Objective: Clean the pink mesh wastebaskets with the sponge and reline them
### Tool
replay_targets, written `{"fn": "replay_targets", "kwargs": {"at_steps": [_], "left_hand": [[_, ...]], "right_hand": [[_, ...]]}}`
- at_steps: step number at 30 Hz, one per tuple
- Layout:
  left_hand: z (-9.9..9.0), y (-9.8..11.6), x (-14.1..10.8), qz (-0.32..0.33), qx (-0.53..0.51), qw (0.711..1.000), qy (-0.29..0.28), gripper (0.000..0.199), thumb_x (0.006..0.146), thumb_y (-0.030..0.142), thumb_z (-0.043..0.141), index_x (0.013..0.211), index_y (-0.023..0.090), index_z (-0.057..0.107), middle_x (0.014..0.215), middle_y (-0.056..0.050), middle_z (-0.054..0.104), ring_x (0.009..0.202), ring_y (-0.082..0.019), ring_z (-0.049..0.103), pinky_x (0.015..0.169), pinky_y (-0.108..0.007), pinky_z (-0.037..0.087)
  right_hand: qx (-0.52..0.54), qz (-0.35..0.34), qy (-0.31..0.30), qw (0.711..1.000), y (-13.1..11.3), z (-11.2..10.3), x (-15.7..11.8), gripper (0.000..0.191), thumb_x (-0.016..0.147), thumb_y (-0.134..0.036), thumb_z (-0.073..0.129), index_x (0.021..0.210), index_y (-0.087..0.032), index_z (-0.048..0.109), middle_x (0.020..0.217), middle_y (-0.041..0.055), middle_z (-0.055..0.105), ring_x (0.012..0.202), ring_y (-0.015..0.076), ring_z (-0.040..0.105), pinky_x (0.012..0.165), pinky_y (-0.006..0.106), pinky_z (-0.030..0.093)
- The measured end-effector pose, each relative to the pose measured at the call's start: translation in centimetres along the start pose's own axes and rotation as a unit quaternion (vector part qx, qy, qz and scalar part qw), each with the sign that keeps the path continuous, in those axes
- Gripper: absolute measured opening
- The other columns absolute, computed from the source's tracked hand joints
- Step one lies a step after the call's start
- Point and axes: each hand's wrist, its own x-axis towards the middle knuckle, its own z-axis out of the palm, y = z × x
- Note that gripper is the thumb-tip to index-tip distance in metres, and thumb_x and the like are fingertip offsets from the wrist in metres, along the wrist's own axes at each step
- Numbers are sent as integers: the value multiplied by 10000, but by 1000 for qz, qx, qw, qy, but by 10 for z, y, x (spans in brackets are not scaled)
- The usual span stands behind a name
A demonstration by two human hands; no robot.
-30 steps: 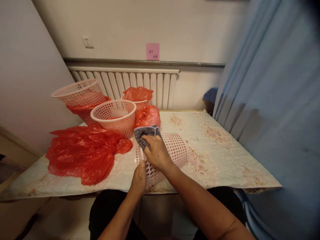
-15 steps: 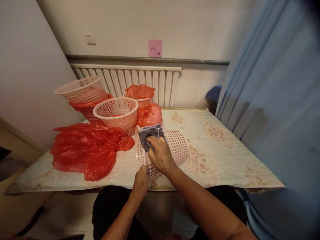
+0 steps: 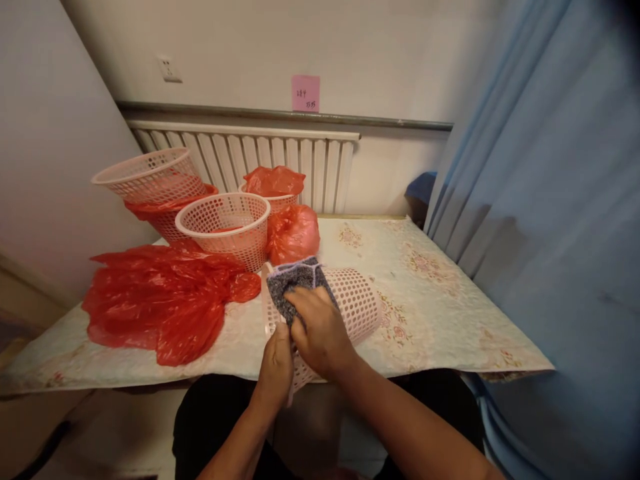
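Note:
A pink perforated plastic basket [image 3: 356, 300] lies on its side at the table's front edge, its open rim toward the left. My left hand [image 3: 276, 363] is closed on that rim from below. Over the basket's upper side, near the rim, my right hand [image 3: 320, 330] presses a grey cloth [image 3: 290, 283] with a pale purple edge. Its fingers are bent into the cloth, which covers part of the basket wall. Left of the basket a crumpled red plastic bag [image 3: 160, 300] is spread on the table.
Behind the bag stand a pink basket [image 3: 225, 223], a tilted basket [image 3: 150, 177] on a red-lined one, and a basket with a red bag [image 3: 274, 181]. A bulging red bag [image 3: 295, 233] sits beside them. A flowered cloth covers the table [image 3: 450, 300]; a blue curtain [image 3: 525, 167] hangs right.
The basket's rim has tilted down toward me, over the table edge. My left hand has moved up along the rim, and the right hand with the cloth has shifted slightly nearer.

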Motion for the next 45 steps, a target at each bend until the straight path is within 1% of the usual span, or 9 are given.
{"fn": "replay_targets", "kwargs": {"at_steps": [5,14,19,22,25,31,38,41,45], "left_hand": [[-3,-4,4,-21,-18,999,-35,642,893,612,315,1081,98,650,1009,-118,735,1081,-279,629,968,-403,470],[-1,-5,3,-66,-60,995,-41,611,880,600,384,1055,92,676,918,-121,754,983,-288,677,930,-426,501],[-3,-9,3,-61,-68,994,-62,642,884,619,355,1087,95,666,913,-116,755,977,-283,680,913,-408,510],[-5,-9,4,-66,-63,995,-51,655,880,634,350,1110,100,652,914,-110,756,968,-287,683,881,-406,524],[-7,-9,5,-47,-38,998,-30,662,872,646,357,1133,105,636,941,-99,754,989,-288,675,887,-402,519],[-8,-11,6,-73,-70,993,-60,634,884,618,367,1104,91,645,957,-118,750,997,-290,674,896,-411,519],[-6,-5,3,-64,-73,994,-58,620,868,616,404,1055,87,669,912,-115,755,994,-295,673,929,-428,503],[-6,-7,3,-50,-64,995,-65,634,872,626,379,1059,94,669,971,-123,747,1037,-296,656,951,-433,488],[-6,-11,5,-45,-74,993,-78,666,879,639,337,1086,88,648,1104,-143,708,1106,-302,620,970,-446,474]], "right_hand": [[-42,-8,7,999,18,1,-27,411,780,-51,454,1135,-167,625,1213,86,600,1015,218,512,907,373,435],[-169,178,125,961,146,-26,-50,446,750,-55,443,1131,-163,648,1175,85,637,1035,236,532,932,407,435],[-104,144,128,976,89,-15,-41,439,729,-31,434,1097,-124,654,1137,99,650,1063,230,525,979,383,410],[-45,63,65,995,30,1,-31,451,750,-37,438,1145,-150,624,1196,87,613,1086,224,504,975,376,406],[-29,10,18,999,2,9,-26,420,773,-72,471,1156,-165,615,1245,84,583,1007,225,506,920,374,431],[-85,44,50,994,62,0,-39,439,754,-31,460,1126,-179,643,1230,55,607,1021,215,491,936,350,436],[-210,250,97,940,158,-35,-64,440,770,-99,443,1165,-116,636,1171,98,644,1020,252,538,942,379,433],[-211,274,75,935,154,-39,-51,444,772,-108,438,1169,-110,637,1142,109,658,1023,257,548,940,375,427],[-153,173,30,973,113,-23,-8,447,771,-86,444,1167,-145,643,1167,61,655,1030,237,534,959,343,413]]}}
